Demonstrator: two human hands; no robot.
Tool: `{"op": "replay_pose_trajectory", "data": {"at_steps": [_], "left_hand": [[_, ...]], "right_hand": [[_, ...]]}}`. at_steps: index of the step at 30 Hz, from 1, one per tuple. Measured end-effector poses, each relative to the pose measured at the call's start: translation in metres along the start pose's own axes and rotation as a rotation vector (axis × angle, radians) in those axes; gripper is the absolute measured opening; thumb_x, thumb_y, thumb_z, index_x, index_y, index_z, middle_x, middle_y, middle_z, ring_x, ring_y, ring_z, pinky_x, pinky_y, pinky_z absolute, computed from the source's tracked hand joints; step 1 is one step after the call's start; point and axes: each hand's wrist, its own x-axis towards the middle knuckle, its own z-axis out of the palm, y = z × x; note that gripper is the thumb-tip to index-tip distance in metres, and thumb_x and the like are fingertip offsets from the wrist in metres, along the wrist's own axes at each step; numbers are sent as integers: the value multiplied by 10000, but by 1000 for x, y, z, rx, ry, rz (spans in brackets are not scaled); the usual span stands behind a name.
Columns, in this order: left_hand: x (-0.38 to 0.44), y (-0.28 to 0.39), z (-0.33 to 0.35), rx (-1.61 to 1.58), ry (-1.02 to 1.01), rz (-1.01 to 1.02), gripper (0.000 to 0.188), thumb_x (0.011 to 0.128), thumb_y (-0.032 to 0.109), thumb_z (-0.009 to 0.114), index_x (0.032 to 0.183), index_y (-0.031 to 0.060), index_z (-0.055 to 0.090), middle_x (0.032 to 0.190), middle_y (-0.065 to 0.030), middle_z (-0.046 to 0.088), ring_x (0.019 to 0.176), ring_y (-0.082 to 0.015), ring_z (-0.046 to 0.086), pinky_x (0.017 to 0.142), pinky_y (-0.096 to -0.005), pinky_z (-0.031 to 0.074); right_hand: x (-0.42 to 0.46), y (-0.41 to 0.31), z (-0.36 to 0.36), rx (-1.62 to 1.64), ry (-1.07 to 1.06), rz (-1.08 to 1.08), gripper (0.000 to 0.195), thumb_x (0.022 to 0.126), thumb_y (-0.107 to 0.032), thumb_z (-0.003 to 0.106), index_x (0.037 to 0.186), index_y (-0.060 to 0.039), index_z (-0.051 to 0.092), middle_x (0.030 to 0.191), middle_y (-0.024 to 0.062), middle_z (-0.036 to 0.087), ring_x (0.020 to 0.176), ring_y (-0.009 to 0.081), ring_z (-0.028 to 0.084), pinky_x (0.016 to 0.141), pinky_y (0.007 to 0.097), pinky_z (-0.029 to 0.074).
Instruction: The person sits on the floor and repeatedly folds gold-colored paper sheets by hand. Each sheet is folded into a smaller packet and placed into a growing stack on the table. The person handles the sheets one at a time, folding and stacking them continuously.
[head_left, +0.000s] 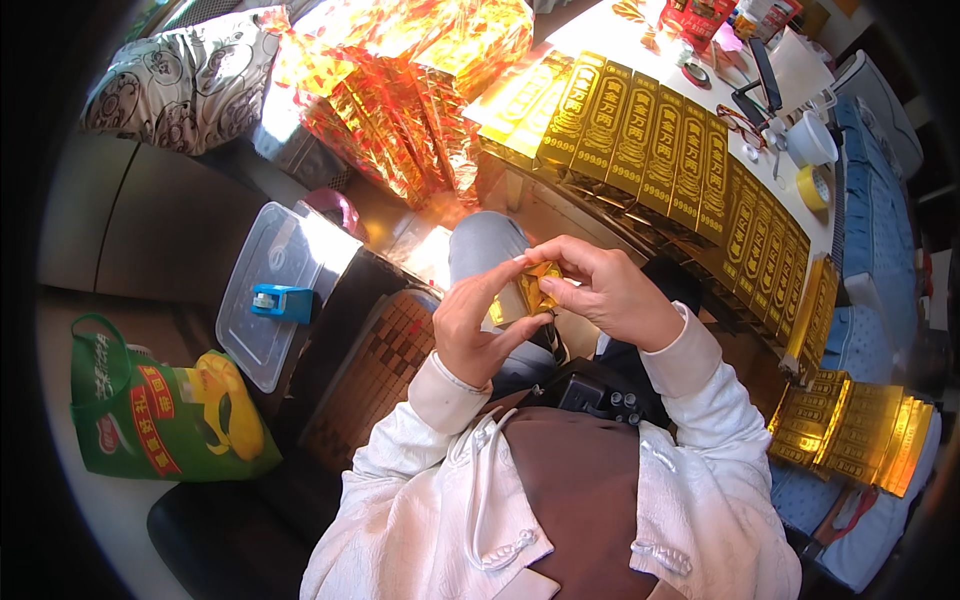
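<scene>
A small folded piece of gold foil paper (537, 288) is held up over the person's lap. My left hand (480, 319) has its fingertips at the piece's upper left edge and its thumb near the lower edge. My right hand (611, 289) grips the piece from the right, thumb pressed on its face. Beyond the hands, a row of flat-topped gold paper bars (645, 139) with printed characters stands along the table edge, with a second row (765, 247) beside it. More gold printed sheets (855, 427) lie fanned on a blue cushion at the right.
A blue tape dispenser (289, 302) rests on a clear plastic lid (262, 345) at the left, above a green bag (180, 420). A large red-and-gold foil bag (405, 112) stands ahead. Yellow tape (813, 187), a white cup (811, 139) and eyeglasses (739, 126) lie on the table.
</scene>
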Motion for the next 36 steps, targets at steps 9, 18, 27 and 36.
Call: {"op": "replay_pose_trajectory", "data": {"at_steps": [9,18,27,36], "left_hand": [[-14,-24,18,-29,-109,-234,786,803,36,835,1506,31,483,1335,-183,666,1209,-312,672,1016,-382,522],[20,-16,35,95,48,-32,836,701,148,901,1446,5,549,1230,-196,699,1134,-370,680,954,-418,538],[34,14,48,68,-53,48,988,732,246,907,1553,12,409,1201,-189,673,1036,-373,658,899,-442,510],[27,19,49,-181,-172,-90,623,922,80,741,1499,41,508,1309,-142,630,1053,-210,665,953,-350,490]], "right_hand": [[3,15,3,420,53,-81,603,1005,-311,709,1462,-13,452,1462,167,554,1359,293,561,1125,387,467],[-21,43,24,166,226,-152,979,954,-307,773,1648,-130,105,1530,219,444,1314,327,580,1090,445,505],[-32,49,17,-73,525,-287,866,940,-181,738,1643,-111,238,1368,159,537,1151,235,615,931,387,567],[-85,38,-147,93,1119,-308,494,1097,-257,519,1526,-23,445,1243,67,668,1112,113,632,962,267,503]]}}
